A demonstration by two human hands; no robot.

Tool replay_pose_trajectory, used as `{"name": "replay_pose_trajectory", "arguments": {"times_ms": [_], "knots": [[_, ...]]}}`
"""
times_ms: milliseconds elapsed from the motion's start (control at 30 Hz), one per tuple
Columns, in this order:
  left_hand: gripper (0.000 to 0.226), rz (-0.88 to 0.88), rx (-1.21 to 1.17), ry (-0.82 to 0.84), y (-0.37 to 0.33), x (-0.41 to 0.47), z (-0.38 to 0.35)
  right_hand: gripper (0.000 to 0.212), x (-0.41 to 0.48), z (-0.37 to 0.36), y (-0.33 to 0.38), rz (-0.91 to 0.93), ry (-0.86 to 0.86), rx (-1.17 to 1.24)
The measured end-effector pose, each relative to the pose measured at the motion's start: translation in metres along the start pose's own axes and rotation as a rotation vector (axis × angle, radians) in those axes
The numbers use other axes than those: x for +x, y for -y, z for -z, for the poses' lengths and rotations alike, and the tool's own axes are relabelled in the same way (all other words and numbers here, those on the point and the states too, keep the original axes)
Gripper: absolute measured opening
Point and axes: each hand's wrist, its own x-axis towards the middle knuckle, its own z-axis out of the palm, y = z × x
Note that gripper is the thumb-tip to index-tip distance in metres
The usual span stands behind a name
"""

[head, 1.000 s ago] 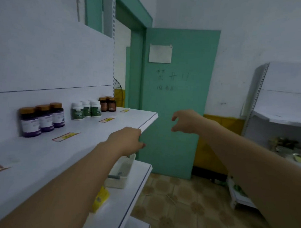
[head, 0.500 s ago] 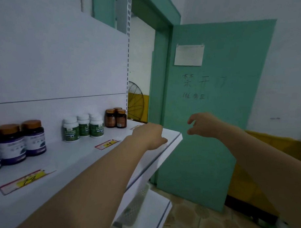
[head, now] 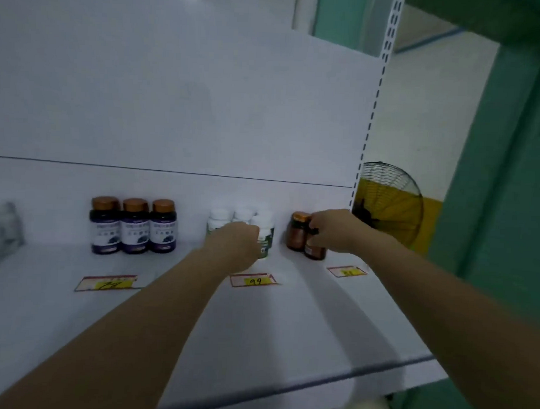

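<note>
On the white shelf (head: 289, 327) stand three groups of bottles against the back panel. My left hand (head: 236, 246) grips a white bottle with a green label (head: 266, 234) at the front of the white group. My right hand (head: 332, 229) grips the top of a brown amber bottle (head: 314, 250); a second amber bottle (head: 297, 232) stands just left of it. Three purple-labelled bottles with copper caps (head: 133, 225) stand further left, untouched.
Price tags lie flat on the shelf: one (head: 107, 282) before the purple bottles, one marked 99 (head: 254, 280), one (head: 347, 271) at the right. A black floor fan (head: 388, 205) and a green door frame (head: 493, 181) are beyond the shelf's right end. A blurred pale object (head: 1, 234) sits far left.
The view turned left toward the shelf. Both hands moved from the shelf's front edge and the air to the back row and took hold of a white bottle and an amber bottle.
</note>
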Motion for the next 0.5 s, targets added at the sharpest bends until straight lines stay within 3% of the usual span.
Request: {"name": "replay_pose_trajectory", "arguments": {"times_ms": [267,500], "knots": [[0.032,0.359,0.089,0.014,0.048,-0.023,-0.025,0.040,0.068,-0.045,0.039,0.126,-0.103,0.187],[0.055,0.355,0.072,0.085,0.049,-0.007,-0.061,0.041,0.082,-0.080,0.060,0.144,-0.150,0.549]]}}
